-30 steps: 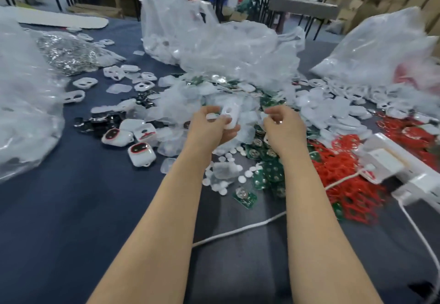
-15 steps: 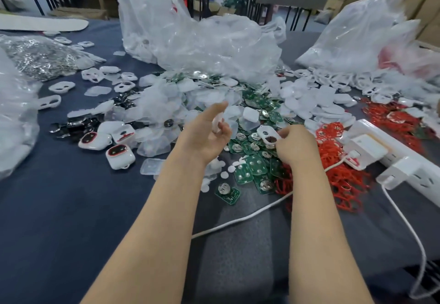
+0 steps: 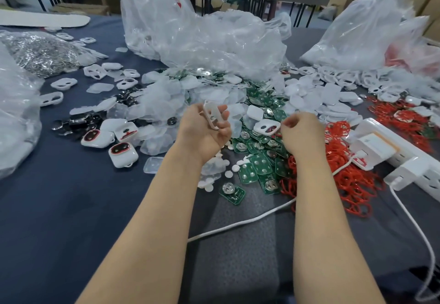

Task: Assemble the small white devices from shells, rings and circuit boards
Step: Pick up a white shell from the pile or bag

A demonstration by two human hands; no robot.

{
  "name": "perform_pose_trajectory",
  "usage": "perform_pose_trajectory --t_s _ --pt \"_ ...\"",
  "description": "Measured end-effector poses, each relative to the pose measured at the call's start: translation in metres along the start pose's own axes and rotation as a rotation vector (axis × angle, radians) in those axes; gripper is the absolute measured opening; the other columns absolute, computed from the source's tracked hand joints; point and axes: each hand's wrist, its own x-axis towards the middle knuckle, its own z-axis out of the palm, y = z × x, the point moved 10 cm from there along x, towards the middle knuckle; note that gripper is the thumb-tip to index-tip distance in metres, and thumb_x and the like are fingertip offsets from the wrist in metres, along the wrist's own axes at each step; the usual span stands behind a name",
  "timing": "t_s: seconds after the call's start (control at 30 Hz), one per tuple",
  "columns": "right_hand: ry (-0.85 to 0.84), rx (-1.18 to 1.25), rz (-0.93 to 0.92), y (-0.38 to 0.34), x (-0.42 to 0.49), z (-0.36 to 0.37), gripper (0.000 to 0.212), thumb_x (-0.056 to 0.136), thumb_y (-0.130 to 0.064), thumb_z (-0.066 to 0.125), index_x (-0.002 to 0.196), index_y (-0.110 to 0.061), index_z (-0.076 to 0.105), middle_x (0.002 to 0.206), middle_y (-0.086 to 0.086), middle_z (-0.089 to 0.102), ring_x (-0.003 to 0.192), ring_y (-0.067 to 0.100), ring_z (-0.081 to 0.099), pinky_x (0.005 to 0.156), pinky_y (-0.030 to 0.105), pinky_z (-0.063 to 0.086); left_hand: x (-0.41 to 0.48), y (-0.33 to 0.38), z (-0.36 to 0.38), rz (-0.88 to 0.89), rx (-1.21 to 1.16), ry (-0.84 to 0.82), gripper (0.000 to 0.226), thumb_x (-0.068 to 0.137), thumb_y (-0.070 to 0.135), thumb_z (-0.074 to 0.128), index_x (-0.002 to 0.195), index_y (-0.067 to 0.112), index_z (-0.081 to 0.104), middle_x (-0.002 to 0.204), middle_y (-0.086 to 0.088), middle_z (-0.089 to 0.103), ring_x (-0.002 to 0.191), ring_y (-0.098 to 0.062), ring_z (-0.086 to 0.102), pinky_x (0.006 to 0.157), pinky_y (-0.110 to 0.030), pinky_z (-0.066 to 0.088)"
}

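Observation:
My left hand (image 3: 204,130) is raised over the table's middle and grips a white shell (image 3: 212,114) on edge between thumb and fingers. My right hand (image 3: 302,134) hovers with curled fingers over the pile of green circuit boards (image 3: 259,162), its fingertips beside a white shell (image 3: 266,127) with a red ring in it. What it pinches, if anything, is hidden. Red rings (image 3: 350,177) lie heaped to the right. Three assembled white devices (image 3: 122,154) sit at the left.
Crumpled clear plastic bags (image 3: 209,41) rise behind the parts. Loose white shells (image 3: 333,99) spread at the right. A white power strip (image 3: 404,158) and its cable (image 3: 240,225) lie at the right and front. Small white discs (image 3: 228,172) and black parts (image 3: 71,125) dot the dark cloth.
My left hand has turned palm-up and now grips a white shell on edge. My right hand has stayed low beside the ringed shell over the boards.

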Motion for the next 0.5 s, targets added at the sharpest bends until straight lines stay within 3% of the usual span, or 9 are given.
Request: perform_pose_trajectory --t_s 0.07,0.17,0.23,0.3,0.37,0.5 --pt "0.034 0.228 -0.041 -0.015 -0.003 -0.003 0.011 0.089 -0.010 0.061 0.094 -0.013 0.070 0.091 0.004 0.071 0.080 0.017 0.064 0.074 0.027 0.048 -0.001 0.007 -0.006 0.030 -0.064 0.031 0.026 0.100 0.015 0.032 0.101 -0.001 0.053 0.081 -0.008 0.044 0.056 -0.012 0.042 0.041 -0.018 0.043" --pt "-0.141 0.714 -0.018 -0.046 -0.009 0.020 0.011 0.090 -0.006 0.061 0.093 -0.013 0.068 0.082 0.003 0.070 0.065 0.011 0.068 0.065 0.023 0.056 -0.001 0.026 -0.022 0.164 -0.037 0.126 0.012 0.101 0.005 0.042 0.096 0.000 0.052 0.091 -0.014 0.051 0.071 -0.017 0.054 0.055 -0.021 0.057" --pt "-0.241 0.868 -0.029 -0.070 -0.015 0.036 0.014 0.093 0.000 0.055 0.097 -0.010 0.064 0.079 0.005 0.069 0.059 0.006 0.065 0.060 0.018 0.054 -0.002 0.040 -0.031 0.260 0.072 0.185 0.011 0.101 0.008 0.046 0.098 0.001 0.053 0.091 -0.013 0.059 0.075 -0.017 0.061 0.060 -0.023 0.057" --pt "-0.272 0.914 -0.046 -0.088 -0.019 0.046 0.015 0.094 0.001 0.053 0.104 -0.009 0.058 0.080 0.007 0.068 0.059 0.004 0.065 0.062 0.016 0.053 -0.004 0.056 -0.042 0.354 0.240 0.276 0.010 0.100 0.013 0.050 0.099 0.005 0.055 0.091 -0.010 0.062 0.075 -0.016 0.063 0.061 -0.023 0.056" --pt "-0.258 0.932 -0.073 -0.100 -0.022 0.053 0.012 0.093 0.001 0.055 0.102 -0.007 0.054 0.079 0.008 0.068 0.060 0.007 0.067 0.061 0.017 0.053 -0.010 0.070 -0.049 0.435 0.365 0.334 0.012 0.098 0.019 0.054 0.088 0.012 0.054 0.087 -0.004 0.063 0.073 -0.013 0.061 0.063 -0.023 0.053" --pt "-0.142 0.775 -0.177 -0.115 -0.035 0.062 0.004 0.090 -0.004 0.060 0.088 -0.007 0.059 0.078 0.008 0.069 0.068 0.015 0.068 0.067 0.029 0.058 -0.014 0.075 -0.052 0.464 0.333 0.293 0.013 0.097 0.022 0.057 0.084 0.018 0.054 0.087 -0.002 0.065 0.076 -0.012 0.060 0.066 -0.022 0.051"
